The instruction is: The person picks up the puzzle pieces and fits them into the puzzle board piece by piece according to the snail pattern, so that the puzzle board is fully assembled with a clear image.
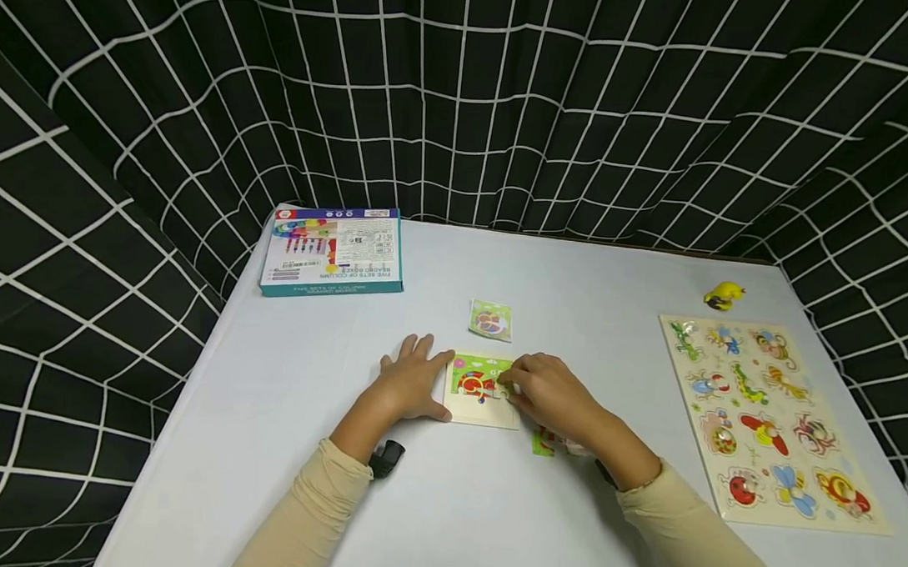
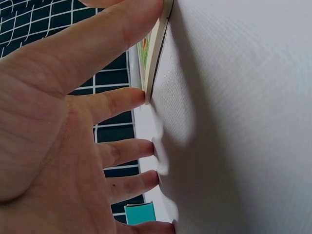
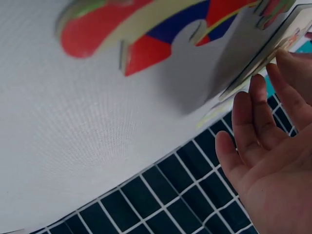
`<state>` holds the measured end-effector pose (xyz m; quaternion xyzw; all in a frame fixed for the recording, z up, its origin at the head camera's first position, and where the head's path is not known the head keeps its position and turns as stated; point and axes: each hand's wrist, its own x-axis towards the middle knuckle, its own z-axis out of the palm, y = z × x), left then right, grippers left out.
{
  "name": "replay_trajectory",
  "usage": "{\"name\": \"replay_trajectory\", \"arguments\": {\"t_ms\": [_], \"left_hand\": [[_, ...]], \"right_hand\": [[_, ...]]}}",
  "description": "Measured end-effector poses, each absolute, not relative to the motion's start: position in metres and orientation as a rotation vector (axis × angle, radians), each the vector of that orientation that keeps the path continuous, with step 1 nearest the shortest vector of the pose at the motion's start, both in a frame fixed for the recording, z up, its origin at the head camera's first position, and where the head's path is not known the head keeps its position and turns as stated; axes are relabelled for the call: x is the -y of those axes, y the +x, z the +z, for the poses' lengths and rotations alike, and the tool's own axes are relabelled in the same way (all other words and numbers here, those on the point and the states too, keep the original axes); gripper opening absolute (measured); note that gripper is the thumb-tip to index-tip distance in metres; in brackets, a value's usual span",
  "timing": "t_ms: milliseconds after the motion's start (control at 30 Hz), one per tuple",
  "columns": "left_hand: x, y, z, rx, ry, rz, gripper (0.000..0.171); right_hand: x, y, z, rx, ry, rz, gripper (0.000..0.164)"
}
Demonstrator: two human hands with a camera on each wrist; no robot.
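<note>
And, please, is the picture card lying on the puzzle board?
No, the picture card lies on the table, just beyond the puzzle board.

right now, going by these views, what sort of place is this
Probably a curtained-off play or filming station: a white table enclosed by black grid-patterned curtains, holding a jigsaw board and a larger picture puzzle.

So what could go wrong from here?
The right hand could knock the loose puzzle pieces lying close by its wrist. The puzzle board might shift if the left hand, touching the board's left edge, lifts while the right hand works there.
</note>
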<state>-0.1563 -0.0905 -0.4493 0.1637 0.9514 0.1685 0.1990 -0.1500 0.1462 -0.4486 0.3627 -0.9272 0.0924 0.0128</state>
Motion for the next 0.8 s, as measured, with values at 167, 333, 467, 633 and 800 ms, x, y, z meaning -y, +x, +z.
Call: {"name": "replay_trajectory", "arguments": {"t_ms": [167, 333, 467, 633, 800], "left_hand": [[0.09, -0.158, -0.452, -2.661, 0.455, 0.459, 0.092], [0.09, -0.158, -0.453, -2.656, 0.453, 0.457, 0.091], [0.089, -0.157, -0.451, -2.651, 0.454, 0.438, 0.091], [0.09, -0.156, -0.45, -2.645, 0.46, 0.426, 0.092], [0.09, -0.157, -0.448, -2.645, 0.474, 0.414, 0.092]], "right_hand": [[-0.143, -0.149, -0.449, 2.903, 1.104, 0.252, 0.024], [-0.141, -0.148, -0.451, 2.932, 1.061, 0.209, 0.025], [-0.14, -0.147, -0.452, 2.952, 1.039, 0.196, 0.025], [-0.144, -0.143, -0.449, 2.949, 1.038, 0.217, 0.025], [-0.157, -0.129, -0.443, 2.963, 0.998, 0.267, 0.027]]}}
